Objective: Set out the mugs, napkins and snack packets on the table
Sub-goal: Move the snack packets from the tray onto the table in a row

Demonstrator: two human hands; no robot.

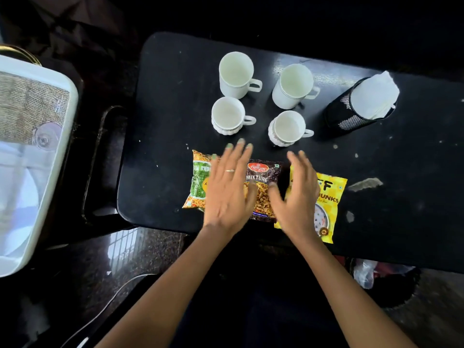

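Plainly four empty mugs (261, 99), napkins (374, 95) in mesh holder (341, 114)

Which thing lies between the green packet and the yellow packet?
In the head view, the dark mixture packet lies between the green packet and the yellow packet.

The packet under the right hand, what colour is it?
Yellow with dark lettering, the packet lies partly under the right hand; head view.
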